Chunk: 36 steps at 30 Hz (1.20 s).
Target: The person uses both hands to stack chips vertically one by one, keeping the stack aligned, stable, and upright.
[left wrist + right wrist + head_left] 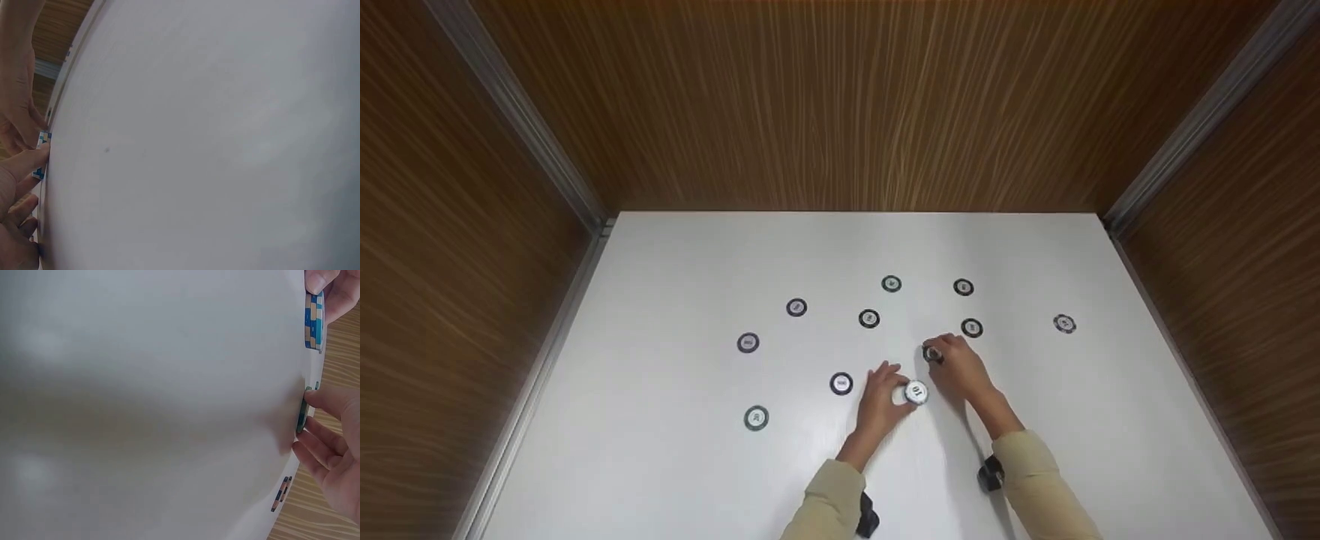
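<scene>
My left hand grips a short stack of poker chips between thumb and fingers, low over the white table. A white face marked 10 tops the stack, and its blue-and-tan edges show in the right wrist view, where the stack stands on the table. Just to the right and farther forward, my right hand pinches a dark green poker chip by its rim. That chip tilts close over the tabletop in the right wrist view. The fingers partly cover it.
Several single chips lie flat and spread out, among them a black chip just beyond my right hand, a purple chip left of my left hand, and a grey chip far right. Wood-grain panels wall the table on three sides.
</scene>
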Each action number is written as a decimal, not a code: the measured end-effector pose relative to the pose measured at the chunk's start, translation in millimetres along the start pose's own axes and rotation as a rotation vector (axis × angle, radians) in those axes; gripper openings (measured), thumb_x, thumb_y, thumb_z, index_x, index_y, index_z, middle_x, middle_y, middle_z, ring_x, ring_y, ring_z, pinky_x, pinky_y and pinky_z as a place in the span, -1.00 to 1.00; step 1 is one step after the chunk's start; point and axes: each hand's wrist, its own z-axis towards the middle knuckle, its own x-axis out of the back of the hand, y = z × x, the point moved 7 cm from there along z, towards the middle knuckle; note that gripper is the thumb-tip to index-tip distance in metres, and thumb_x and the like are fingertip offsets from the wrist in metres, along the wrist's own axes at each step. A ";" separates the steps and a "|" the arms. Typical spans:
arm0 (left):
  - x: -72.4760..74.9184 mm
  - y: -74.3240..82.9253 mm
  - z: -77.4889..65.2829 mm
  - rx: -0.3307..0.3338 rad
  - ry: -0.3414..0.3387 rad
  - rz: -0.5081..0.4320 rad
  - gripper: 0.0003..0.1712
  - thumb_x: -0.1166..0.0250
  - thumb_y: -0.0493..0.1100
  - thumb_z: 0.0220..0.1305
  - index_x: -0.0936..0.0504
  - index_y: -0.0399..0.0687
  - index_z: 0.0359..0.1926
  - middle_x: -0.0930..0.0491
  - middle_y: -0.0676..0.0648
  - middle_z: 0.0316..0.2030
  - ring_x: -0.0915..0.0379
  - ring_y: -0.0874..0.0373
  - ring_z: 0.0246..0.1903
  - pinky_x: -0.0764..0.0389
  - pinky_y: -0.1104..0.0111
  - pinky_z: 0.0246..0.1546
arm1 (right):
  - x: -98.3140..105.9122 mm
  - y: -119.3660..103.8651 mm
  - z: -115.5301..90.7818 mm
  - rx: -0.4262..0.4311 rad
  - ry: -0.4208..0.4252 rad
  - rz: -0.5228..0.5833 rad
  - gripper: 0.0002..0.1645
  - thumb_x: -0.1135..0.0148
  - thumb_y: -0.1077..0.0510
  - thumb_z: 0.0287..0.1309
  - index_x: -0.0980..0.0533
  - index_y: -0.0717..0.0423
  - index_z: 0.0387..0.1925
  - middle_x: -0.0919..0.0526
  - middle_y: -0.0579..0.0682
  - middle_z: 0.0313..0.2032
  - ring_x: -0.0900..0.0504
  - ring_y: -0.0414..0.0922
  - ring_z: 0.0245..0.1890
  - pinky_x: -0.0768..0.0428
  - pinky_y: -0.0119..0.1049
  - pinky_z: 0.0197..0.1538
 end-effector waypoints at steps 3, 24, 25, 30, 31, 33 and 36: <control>-0.1 -0.1 -0.2 0.010 -0.006 -0.007 -0.63 -0.48 -0.24 -0.17 -0.59 -0.15 -0.26 -0.43 -0.14 0.05 -0.17 -0.07 0.22 0.02 0.15 0.31 | -0.1 0.9 -0.7 -0.016 0.007 0.024 -0.62 -0.32 0.38 -0.11 -0.56 0.22 -0.14 -0.55 0.17 -0.19 -0.53 0.11 -0.17 -0.56 -0.05 -0.11; 1.5 0.6 -0.7 -0.039 0.038 -0.011 -0.62 -0.49 -0.28 -0.24 -0.59 -0.18 -0.29 -0.46 -0.18 0.01 -0.21 -0.11 0.18 -0.06 0.09 0.28 | 8.3 -12.5 -10.7 0.071 0.025 0.100 -0.82 -0.27 0.39 -0.02 -0.60 0.19 -0.31 -0.48 0.22 -0.12 -0.49 0.17 -0.16 -0.53 0.03 -0.12; 1.5 0.6 -0.8 -0.037 0.037 -0.013 -0.62 -0.49 -0.28 -0.23 -0.59 -0.18 -0.29 -0.46 -0.18 0.02 -0.21 -0.11 0.19 -0.05 0.09 0.28 | 8.7 -13.0 -11.2 0.065 0.018 0.094 -0.82 -0.27 0.40 -0.02 -0.60 0.18 -0.31 -0.48 0.20 -0.13 -0.49 0.17 -0.16 -0.53 0.02 -0.12; 1.6 1.0 -1.0 -0.001 0.006 -0.019 -0.61 -0.49 -0.25 -0.19 -0.59 -0.17 -0.25 -0.44 -0.15 0.05 -0.17 -0.08 0.21 0.00 0.14 0.30 | 8.7 -14.1 -14.4 0.028 -0.015 0.062 -0.82 -0.28 0.37 -0.01 -0.61 0.14 -0.31 -0.49 0.14 -0.15 -0.50 0.10 -0.15 -0.54 -0.05 -0.08; 1.4 0.7 -0.8 0.008 0.000 -0.018 -0.61 -0.49 -0.25 -0.19 -0.59 -0.17 -0.24 -0.43 -0.15 0.06 -0.17 -0.08 0.22 0.01 0.15 0.31 | 8.6 -14.5 -15.2 0.025 -0.017 0.057 -0.82 -0.29 0.36 -0.01 -0.62 0.14 -0.31 -0.50 0.13 -0.15 -0.50 0.09 -0.15 -0.54 -0.06 -0.08; 1.4 0.7 -0.6 0.018 -0.010 -0.017 -0.61 -0.48 -0.24 -0.18 -0.59 -0.17 -0.24 -0.43 -0.14 0.06 -0.16 -0.07 0.23 0.02 0.16 0.31 | 8.7 -15.9 -16.8 0.032 -0.015 0.051 -0.83 -0.29 0.36 -0.01 -0.62 0.13 -0.31 -0.50 0.12 -0.16 -0.50 0.08 -0.17 -0.55 -0.07 -0.10; 1.2 0.1 -0.4 0.027 -0.017 -0.014 -0.60 -0.48 -0.24 -0.18 -0.59 -0.16 -0.22 -0.42 -0.14 0.07 -0.15 -0.07 0.23 0.03 0.17 0.31 | 9.2 -19.0 -18.8 0.056 -0.010 0.045 -0.81 -0.29 0.38 -0.03 -0.62 0.13 -0.32 -0.50 0.11 -0.16 -0.50 0.05 -0.19 -0.56 -0.10 -0.13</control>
